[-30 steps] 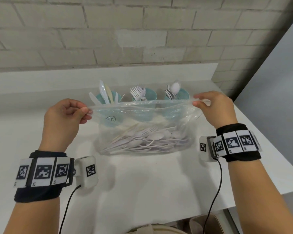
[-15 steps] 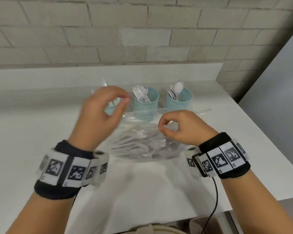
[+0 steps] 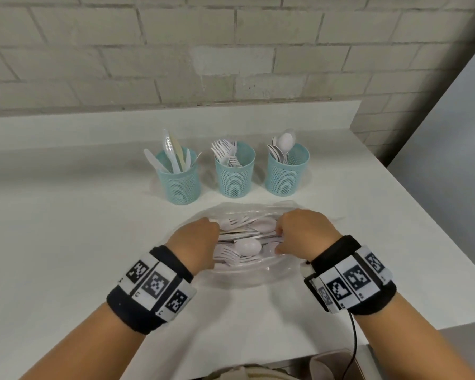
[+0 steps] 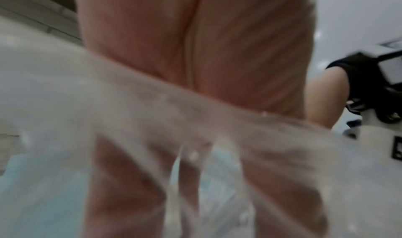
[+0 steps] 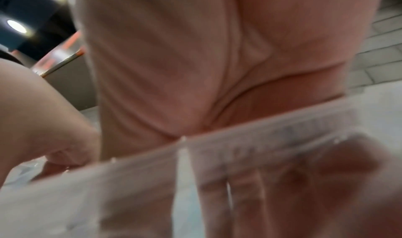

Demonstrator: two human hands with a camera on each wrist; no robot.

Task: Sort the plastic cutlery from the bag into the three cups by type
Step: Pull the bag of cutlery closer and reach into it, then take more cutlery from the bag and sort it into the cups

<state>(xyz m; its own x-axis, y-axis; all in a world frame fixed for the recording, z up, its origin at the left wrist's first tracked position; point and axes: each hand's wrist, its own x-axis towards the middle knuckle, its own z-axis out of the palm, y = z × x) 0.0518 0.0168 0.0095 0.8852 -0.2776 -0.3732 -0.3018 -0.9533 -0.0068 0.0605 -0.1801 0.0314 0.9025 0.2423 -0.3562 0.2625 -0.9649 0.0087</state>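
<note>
Near the table edge, my left hand (image 3: 196, 242) and right hand (image 3: 302, 234) reach inside the bag (image 3: 244, 278), fingers hidden; I cannot tell their grip, so I should pick one type only.

My left hand (image 3: 196, 242) and right hand (image 3: 303, 234) reach into the bag (image 3: 239, 278) of cutlery (image 3: 244, 246) on the table (image 3: 66, 242); three cups (image 3: 235, 174) stand beyond.

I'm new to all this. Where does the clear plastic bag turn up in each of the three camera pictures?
Head: the bag lies open on the white table, low in the middle, both hands reaching in.
Left wrist: a blurred film across the lower half, fingers behind it.
Right wrist: its rim strip crosses the lower half.
Shared landmark: the pale blue cups, a blue blur in the left wrist view.
</note>
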